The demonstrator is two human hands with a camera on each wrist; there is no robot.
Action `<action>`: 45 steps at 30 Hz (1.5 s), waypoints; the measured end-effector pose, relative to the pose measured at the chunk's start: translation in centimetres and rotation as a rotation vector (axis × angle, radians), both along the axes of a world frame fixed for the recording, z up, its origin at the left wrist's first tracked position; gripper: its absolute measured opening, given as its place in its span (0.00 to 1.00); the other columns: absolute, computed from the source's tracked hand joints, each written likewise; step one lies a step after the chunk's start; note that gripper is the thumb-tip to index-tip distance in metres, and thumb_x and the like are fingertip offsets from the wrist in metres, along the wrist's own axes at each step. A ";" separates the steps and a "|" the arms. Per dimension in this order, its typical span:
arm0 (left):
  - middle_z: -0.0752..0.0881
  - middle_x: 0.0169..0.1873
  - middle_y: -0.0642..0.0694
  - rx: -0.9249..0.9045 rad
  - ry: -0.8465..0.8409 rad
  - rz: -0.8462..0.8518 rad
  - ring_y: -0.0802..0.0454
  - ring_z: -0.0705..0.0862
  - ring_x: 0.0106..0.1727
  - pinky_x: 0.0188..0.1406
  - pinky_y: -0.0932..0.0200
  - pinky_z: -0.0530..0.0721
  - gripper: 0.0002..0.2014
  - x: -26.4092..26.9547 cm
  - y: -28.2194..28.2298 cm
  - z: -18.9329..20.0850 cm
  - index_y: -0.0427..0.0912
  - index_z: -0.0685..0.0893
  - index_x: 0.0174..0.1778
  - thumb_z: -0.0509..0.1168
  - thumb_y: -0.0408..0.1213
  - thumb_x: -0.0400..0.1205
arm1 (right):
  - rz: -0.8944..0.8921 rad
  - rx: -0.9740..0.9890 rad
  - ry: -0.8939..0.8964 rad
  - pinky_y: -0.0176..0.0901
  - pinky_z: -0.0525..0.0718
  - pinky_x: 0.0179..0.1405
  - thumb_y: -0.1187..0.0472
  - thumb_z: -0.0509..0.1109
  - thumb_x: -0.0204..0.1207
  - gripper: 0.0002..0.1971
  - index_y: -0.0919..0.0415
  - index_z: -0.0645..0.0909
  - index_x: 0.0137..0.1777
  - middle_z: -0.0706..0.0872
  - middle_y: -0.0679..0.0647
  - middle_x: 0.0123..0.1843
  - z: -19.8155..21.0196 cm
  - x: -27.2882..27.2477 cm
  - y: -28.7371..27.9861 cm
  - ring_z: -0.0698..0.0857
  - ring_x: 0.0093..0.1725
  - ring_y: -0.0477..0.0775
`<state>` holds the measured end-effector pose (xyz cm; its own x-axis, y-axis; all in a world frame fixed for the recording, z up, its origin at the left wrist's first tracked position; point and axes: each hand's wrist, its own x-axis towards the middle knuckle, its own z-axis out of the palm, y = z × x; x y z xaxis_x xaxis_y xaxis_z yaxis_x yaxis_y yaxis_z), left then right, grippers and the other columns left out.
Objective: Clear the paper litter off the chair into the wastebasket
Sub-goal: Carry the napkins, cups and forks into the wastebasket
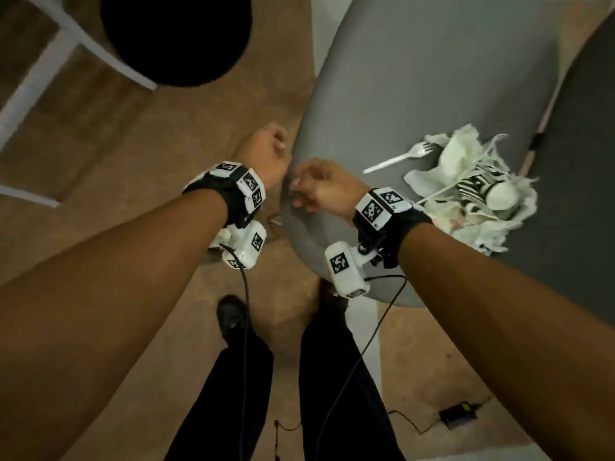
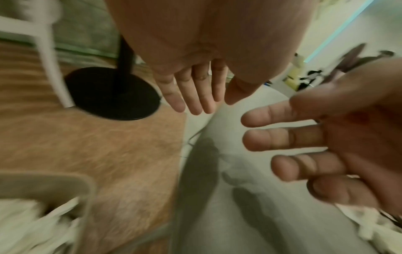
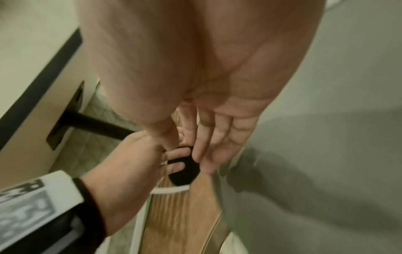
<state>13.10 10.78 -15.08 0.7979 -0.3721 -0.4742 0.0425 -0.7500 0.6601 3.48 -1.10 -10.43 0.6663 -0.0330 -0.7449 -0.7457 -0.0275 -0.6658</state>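
The heap of crumpled white paper napkins [image 1: 466,194] lies on the grey moulded plastic chair seat [image 1: 416,78], toward its 3 o'clock edge in the head view. A white plastic fork [image 1: 397,158] lies at the heap's 10 o'clock side, and a black-and-white striped paper cup [image 1: 489,191] lies tipped over in the middle of it. The paper looks feather-light, soft and torn at the edges, so I judge it will compress easily but shed scraps. The best hold is probably a broad scoop from under the outer folds, gathering inward so that cup and fork come along.

Both hands hover at the seat's 9 o'clock edge, well apart from the heap. The left hand [image 1: 266,154] and the right hand [image 1: 319,188] are each empty, with fingers straight and slightly spread, close to one another.

The head view alone shows the litter whole. The left wrist view alone shows a beige rounded-rim wastebasket [image 2: 71,187] on the floor at 8 o'clock, with blurred white paper already inside. It also shows the right hand's palm side and the black round floor-stand base [image 2: 113,94]. The right wrist view adds only the left hand's marker wristband [image 3: 39,206].
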 end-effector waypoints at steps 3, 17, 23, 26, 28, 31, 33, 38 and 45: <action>0.85 0.49 0.48 0.014 -0.092 -0.208 0.47 0.86 0.48 0.50 0.55 0.84 0.13 -1.2 -7.3 1.5 0.47 0.81 0.56 0.65 0.40 0.76 | -0.031 -0.219 -0.056 0.41 0.86 0.35 0.70 0.65 0.80 0.08 0.58 0.80 0.55 0.86 0.63 0.45 0.7 -1.5 -8.3 0.86 0.32 0.52; 0.75 0.59 0.30 0.288 -0.298 -0.562 0.30 0.76 0.60 0.59 0.38 0.77 0.12 -5.2 -19.0 -1.9 0.32 0.76 0.59 0.57 0.24 0.81 | 0.541 -0.872 0.115 0.55 0.81 0.66 0.42 0.87 0.55 0.50 0.53 0.67 0.77 0.79 0.56 0.72 -1.7 -4.1 -26.9 0.80 0.69 0.64; 0.79 0.55 0.29 0.253 -0.235 -0.399 0.29 0.80 0.54 0.51 0.42 0.76 0.12 -5.1 -18.9 -0.9 0.29 0.73 0.61 0.56 0.32 0.85 | 0.631 -0.894 0.111 0.51 0.81 0.57 0.45 0.81 0.67 0.27 0.52 0.81 0.64 0.87 0.54 0.61 -2.7 -3.5 -26.6 0.85 0.62 0.63; 0.80 0.43 0.35 0.259 -0.197 -0.326 0.33 0.81 0.43 0.39 0.46 0.76 0.11 -5.4 -18.9 -0.3 0.32 0.71 0.59 0.55 0.37 0.87 | 0.478 -0.840 0.014 0.47 0.82 0.54 0.50 0.79 0.71 0.21 0.54 0.82 0.61 0.88 0.56 0.58 -2.0 -3.3 -26.9 0.86 0.57 0.61; 0.80 0.41 0.37 0.254 -0.186 -0.300 0.34 0.80 0.40 0.37 0.47 0.75 0.11 -5.4 -18.5 0.1 0.33 0.70 0.60 0.54 0.37 0.87 | 0.401 -0.830 -0.061 0.43 0.77 0.50 0.52 0.77 0.75 0.18 0.57 0.81 0.62 0.87 0.58 0.59 -1.0 -2.7 -26.9 0.84 0.55 0.60; 0.80 0.40 0.37 0.237 -0.170 -0.249 0.36 0.80 0.38 0.35 0.49 0.73 0.11 -5.0 -16.9 0.6 0.34 0.70 0.59 0.54 0.38 0.87 | 0.326 -0.843 -0.121 0.43 0.74 0.49 0.50 0.74 0.78 0.20 0.59 0.80 0.65 0.85 0.61 0.62 0.2 -1.1 -26.1 0.84 0.59 0.63; 0.81 0.40 0.37 0.222 -0.164 -0.198 0.35 0.81 0.38 0.35 0.49 0.73 0.10 -4.3 -15.2 0.8 0.34 0.70 0.59 0.53 0.38 0.87 | 0.271 -0.824 -0.125 0.42 0.75 0.50 0.48 0.72 0.78 0.22 0.59 0.78 0.67 0.85 0.60 0.63 1.0 0.2 -25.0 0.84 0.61 0.63; 0.82 0.40 0.40 0.187 -0.117 -0.031 0.38 0.81 0.38 0.35 0.52 0.74 0.09 -2.8 -8.1 1.5 0.36 0.73 0.60 0.55 0.35 0.87 | 0.123 -0.634 -0.156 0.42 0.81 0.59 0.43 0.73 0.76 0.24 0.55 0.83 0.68 0.90 0.54 0.60 1.8 3.2 -18.5 0.88 0.60 0.58; 0.88 0.41 0.41 0.229 -0.059 0.233 0.39 0.84 0.38 0.36 0.53 0.80 0.06 -3.1 7.7 -0.8 0.46 0.78 0.51 0.56 0.35 0.84 | 0.163 -0.303 -0.052 0.54 0.85 0.37 0.52 0.72 0.64 0.21 0.65 0.88 0.54 0.93 0.63 0.46 -0.6 5.9 -0.1 0.89 0.39 0.64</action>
<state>10.01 18.44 -15.88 0.8774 -0.0655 -0.4753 0.1972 -0.8539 0.4817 9.39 -1.21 -11.04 0.7179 -0.1375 -0.6825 -0.6804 -0.3461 -0.6460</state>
